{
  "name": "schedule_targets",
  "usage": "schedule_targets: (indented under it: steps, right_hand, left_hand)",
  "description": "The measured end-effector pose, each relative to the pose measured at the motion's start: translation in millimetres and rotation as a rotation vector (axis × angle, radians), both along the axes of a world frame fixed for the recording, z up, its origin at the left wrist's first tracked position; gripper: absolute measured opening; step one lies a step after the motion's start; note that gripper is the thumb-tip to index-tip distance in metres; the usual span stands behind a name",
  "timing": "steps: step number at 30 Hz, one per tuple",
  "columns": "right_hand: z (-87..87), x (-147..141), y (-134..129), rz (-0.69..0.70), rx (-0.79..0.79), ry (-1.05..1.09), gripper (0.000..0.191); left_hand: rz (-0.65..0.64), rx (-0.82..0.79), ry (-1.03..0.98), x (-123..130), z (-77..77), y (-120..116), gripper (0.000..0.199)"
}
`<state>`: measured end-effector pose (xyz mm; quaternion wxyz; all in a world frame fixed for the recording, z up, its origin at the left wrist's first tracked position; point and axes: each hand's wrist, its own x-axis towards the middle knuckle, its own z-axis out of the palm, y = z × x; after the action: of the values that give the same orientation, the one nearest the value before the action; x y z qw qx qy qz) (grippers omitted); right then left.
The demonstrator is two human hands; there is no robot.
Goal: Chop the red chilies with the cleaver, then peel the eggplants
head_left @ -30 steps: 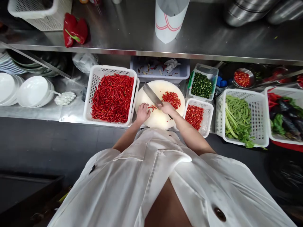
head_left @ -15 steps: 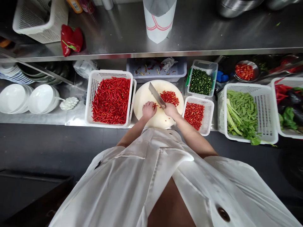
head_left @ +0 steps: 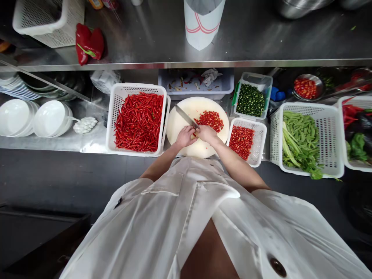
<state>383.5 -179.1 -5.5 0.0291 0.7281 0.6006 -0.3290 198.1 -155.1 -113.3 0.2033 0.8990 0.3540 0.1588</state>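
My right hand point(head_left: 207, 133) is closed around the handle end of a knife point(head_left: 186, 116), whose blade points up and left over the round white board point(head_left: 181, 106). My left hand point(head_left: 186, 136) is beside it with fingers curled; bits of red chili point(head_left: 194, 134) show at its fingertips. Behind my right hand lies a heap of chopped red chili point(head_left: 211, 120). Left of the board stands a white basket of whole red chilies point(head_left: 139, 122). On the right is a small white basket point(head_left: 260, 143) of chopped red chili point(head_left: 241, 142).
A blue-grey tray point(head_left: 197, 91) with scraps sits behind the board. Chopped green pieces point(head_left: 250, 100) fill a clear box. Farther right, a white basket point(head_left: 334, 143) holds green vegetables. White bowls point(head_left: 50, 118) stand at the left. A steel shelf edge point(head_left: 130, 66) runs across the back.
Both hands have come closer together over the board, and the knife has shifted left relative to the board, its blade now lying flatter. The whole view has shifted slightly.
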Motion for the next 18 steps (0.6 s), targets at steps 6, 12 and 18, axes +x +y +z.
schedule_targets:
  steps: [6, 12, 18]
  right_hand:
    - [4.2, -9.4, 3.2, 0.006, -0.017, 0.011, 0.038]
    - [-2.0, -10.5, 2.5, -0.002, -0.013, 0.017, 0.038]
    - [-3.6, -16.9, -2.9, 0.006, -0.007, 0.012, 0.04]
  left_hand:
    - [-0.004, -0.002, -0.021, -10.2, -2.8, -0.5, 0.019]
    - [-0.048, -0.033, -0.02, -15.0, 1.3, 0.7, 0.024]
    - [-0.044, -0.027, 0.001, -25.6, 6.5, 3.3, 0.021]
